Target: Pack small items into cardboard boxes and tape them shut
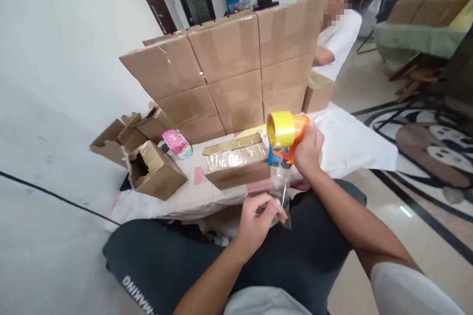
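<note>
Over the near edge of the white floor cloth (pixel 354 145), the right hand (pixel 308 150) is closed around the orange handle of a tape dispenser (pixel 286 138), which carries a yellow roll and is held clear of the cloth. A strip of clear tape (pixel 279 192) runs down from the dispenser to the left hand (pixel 258 216), whose thumb and fingers are pinched on the strip's free end, above the person's dark-trousered lap. Just left of the dispenser, a small cardboard box (pixel 236 162) with a tape-covered top lies on the cloth near its front edge. Further left, an open box (pixel 153 170) lies tipped on its side at the cloth's left corner, with more unsealed cartons (pixel 125 135) behind it and a pink packet (pixel 177 142) between them and the taped box. Along the far edge stands a stacked wall of sealed cartons (pixel 229 64). Beyond its right end sits another person in a white shirt (pixel 342 42), one arm resting near a further carton (pixel 318 92)
</note>
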A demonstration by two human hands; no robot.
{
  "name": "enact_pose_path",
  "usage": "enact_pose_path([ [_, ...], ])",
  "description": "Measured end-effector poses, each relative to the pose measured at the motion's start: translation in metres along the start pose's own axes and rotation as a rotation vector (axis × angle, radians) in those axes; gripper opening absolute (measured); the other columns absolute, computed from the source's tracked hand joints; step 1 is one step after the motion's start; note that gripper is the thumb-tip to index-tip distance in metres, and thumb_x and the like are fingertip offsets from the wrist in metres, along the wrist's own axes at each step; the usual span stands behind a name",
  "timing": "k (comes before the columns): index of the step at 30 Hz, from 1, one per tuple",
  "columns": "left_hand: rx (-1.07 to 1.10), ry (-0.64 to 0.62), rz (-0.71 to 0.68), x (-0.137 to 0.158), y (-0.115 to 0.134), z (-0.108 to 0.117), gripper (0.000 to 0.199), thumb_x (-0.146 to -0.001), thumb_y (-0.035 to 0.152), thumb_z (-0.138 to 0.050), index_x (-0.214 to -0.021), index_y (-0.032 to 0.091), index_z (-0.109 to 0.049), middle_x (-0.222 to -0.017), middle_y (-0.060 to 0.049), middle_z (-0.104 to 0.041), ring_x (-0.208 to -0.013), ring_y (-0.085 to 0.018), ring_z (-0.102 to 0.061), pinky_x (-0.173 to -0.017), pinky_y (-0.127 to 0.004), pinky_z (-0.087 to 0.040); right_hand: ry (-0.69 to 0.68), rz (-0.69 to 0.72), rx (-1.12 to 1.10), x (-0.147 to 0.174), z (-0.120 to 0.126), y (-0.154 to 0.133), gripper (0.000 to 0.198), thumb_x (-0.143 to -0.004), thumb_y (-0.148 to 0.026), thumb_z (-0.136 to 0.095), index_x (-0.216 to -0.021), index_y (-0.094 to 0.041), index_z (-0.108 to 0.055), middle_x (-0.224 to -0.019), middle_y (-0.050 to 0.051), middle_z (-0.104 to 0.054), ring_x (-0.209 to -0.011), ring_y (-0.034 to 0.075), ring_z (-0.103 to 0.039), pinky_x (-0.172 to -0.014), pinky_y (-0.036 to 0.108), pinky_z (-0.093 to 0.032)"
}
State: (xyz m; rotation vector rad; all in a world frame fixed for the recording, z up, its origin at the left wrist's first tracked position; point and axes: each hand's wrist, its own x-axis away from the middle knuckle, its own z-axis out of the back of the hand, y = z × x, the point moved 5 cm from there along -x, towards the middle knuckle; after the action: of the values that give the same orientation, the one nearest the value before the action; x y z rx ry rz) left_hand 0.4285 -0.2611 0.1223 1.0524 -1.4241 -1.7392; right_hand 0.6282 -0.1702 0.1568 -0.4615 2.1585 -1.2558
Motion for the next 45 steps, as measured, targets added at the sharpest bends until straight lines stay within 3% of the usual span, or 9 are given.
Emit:
enact_pose_path([
  [7, -0.060, -0.127, 0.234, -0.026, 0.011, -0.023, 0.035, -0.092, 0.041, -0.061, -0.068, 0.016, -0.065, -0.070, -0.004, -0.073, -0.054, -0.011, -0.064, -0.056, -0.021, -0.047, -0.075, -0.190, -0.369, -0.017, -0.001, 0.006, 0.045, -0.083, -0.065, -0.065, -0.080, -0.020, -0.061, -0.074, -0.002, -0.062, -0.069, 0.014, -0.062, -0.067, 0.028, -0.053],
  [18, -0.380, -0.193, 0.100, -0.059, 0.034, -0.067, 0.034, -0.094, 0.039, -0.058, -0.069, 0.018, -0.068, -0.066, -0.001, -0.072, -0.052, -0.011, -0.062, -0.055, -0.022, -0.044, -0.183, -0.170, -0.294, -0.043, 0.033, 0.013, 0.049, -0.065, -0.044, -0.088, -0.100, -0.016, -0.069, -0.093, 0.002, -0.075, -0.080, 0.014, -0.070, -0.077, 0.027, -0.059],
  [23, -0.190, -0.202, 0.327, -0.057, 0.002, -0.064, 0.029, -0.088, 0.045, -0.064, -0.085, 0.017, -0.065, -0.069, -0.004, -0.074, -0.051, -0.013, -0.063, -0.051, -0.022, -0.043, -0.249, -0.105, -0.447, -0.057, 0.038, 0.005, 0.048, -0.068, -0.046, -0.087, -0.102, -0.019, -0.067, -0.101, 0.002, -0.075, -0.087, 0.014, -0.071, -0.085, 0.027, -0.057],
  [28, -0.016, -0.183, 0.499, -0.057, -0.026, -0.042, 0.056, -0.072, 0.052, -0.080, -0.108, 0.012, -0.063, -0.069, -0.004, -0.074, -0.041, -0.008, -0.054, -0.046, -0.020, -0.034, -0.377, -0.072, -0.494, -0.041, 0.033, -0.007, 0.050, -0.071, -0.046, -0.085, -0.108, -0.020, -0.065, -0.101, 0.002, -0.075, -0.087, 0.014, -0.070, -0.084, 0.027, -0.057],
  [35, -0.156, -0.253, 0.624, -0.028, -0.062, -0.019, 0.063, -0.070, 0.057, -0.081, -0.111, 0.012, -0.062, -0.066, -0.004, -0.071, -0.043, -0.008, -0.049, -0.047, -0.022, -0.033, -0.449, -0.108, -0.465, -0.019, 0.025, -0.018, 0.055, -0.066, -0.042, -0.089, -0.111, -0.020, -0.065, -0.100, 0.002, -0.076, -0.086, 0.016, -0.070, -0.080, 0.027, -0.057],
  [38, -0.447, -0.049, 0.391, -0.032, -0.045, -0.004, 0.044, -0.077, 0.052, -0.076, -0.096, 0.015, -0.063, -0.055, 0.001, -0.061, -0.049, -0.014, -0.054, -0.052, -0.025, -0.038, -0.424, -0.101, -0.464, -0.020, 0.029, -0.025, 0.056, -0.065, -0.041, -0.090, -0.110, -0.020, -0.066, -0.097, 0.002, -0.075, -0.083, 0.016, -0.070, -0.078, 0.027, -0.057],
  [41, -0.643, 0.322, -0.190, -0.060, 0.028, 0.010, 0.039, -0.083, 0.047, -0.074, -0.107, 0.018, -0.062, -0.102, -0.009, -0.071, -0.096, -0.024, -0.067, -0.081, -0.034, -0.052, -0.502, -0.140, -0.423, -0.012, 0.026, -0.028, 0.053, -0.063, -0.039, -0.091, -0.106, -0.020, -0.066, -0.091, 0.001, -0.075, -0.080, 0.016, -0.069, -0.073, 0.027, -0.058],
  [43, -0.622, 0.227, -0.377, -0.090, 0.069, 0.007, 0.085, -0.073, 0.048, -0.083, -0.143, 0.022, -0.043, -0.147, -0.017, -0.051, -0.132, -0.031, -0.053, -0.100, -0.041, -0.050, -0.556, -0.154, -0.433, -0.004, 0.023, -0.026, 0.050, -0.067, -0.040, -0.088, -0.108, -0.020, -0.066, -0.092, 0.001, -0.075, -0.080, 0.016, -0.069, -0.074, 0.027, -0.057],
  [45, -0.573, -0.070, -0.346, -0.124, 0.090, -0.001, 0.094, -0.077, 0.047, -0.081, -0.152, 0.025, -0.030, -0.156, -0.018, -0.040, -0.133, -0.031, -0.055, -0.102, -0.041, -0.051, -0.564, -0.170, -0.497, 0.000, 0.020, -0.022, 0.046, -0.075, -0.045, -0.082, -0.111, -0.021, -0.066, -0.096, 0.002, -0.075, -0.081, 0.016, -0.070, -0.075, 0.028, -0.057],
])
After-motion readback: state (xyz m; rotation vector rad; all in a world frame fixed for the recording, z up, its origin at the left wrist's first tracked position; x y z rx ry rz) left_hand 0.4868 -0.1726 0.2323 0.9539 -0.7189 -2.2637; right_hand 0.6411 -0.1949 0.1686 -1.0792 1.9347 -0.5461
